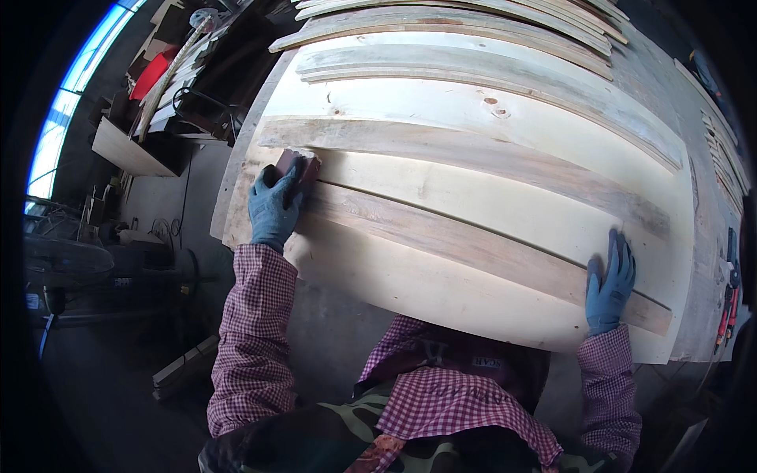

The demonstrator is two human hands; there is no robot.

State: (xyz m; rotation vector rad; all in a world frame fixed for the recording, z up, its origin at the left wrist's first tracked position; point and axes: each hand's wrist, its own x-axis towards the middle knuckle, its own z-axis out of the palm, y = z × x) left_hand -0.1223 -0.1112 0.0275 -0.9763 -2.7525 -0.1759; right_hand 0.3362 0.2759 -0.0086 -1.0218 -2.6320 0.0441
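My left hand (275, 206), in a blue work glove, is closed around a reddish-brown sanding block (311, 167). The block rests at the left end of a brownish wooden plank (449, 238), and part of it is hidden by my fingers. This plank lies lengthwise on a large pale wooden board (394, 280). Toward the plank's right end, my gloved right hand (610, 282) lies flat with its fingers stretched out. Its fingertips reach past the plank's far edge. A second brownish plank (473, 163) lies farther back, apart from both hands.
Grey-tinged planks (489, 79) lie across the board behind, with a stack of rough planks (441, 24) at the far edge. Red-handled tools (727, 311) lie at the right. A fan (67, 260) and a leaning panel (130, 150) stand left of the table.
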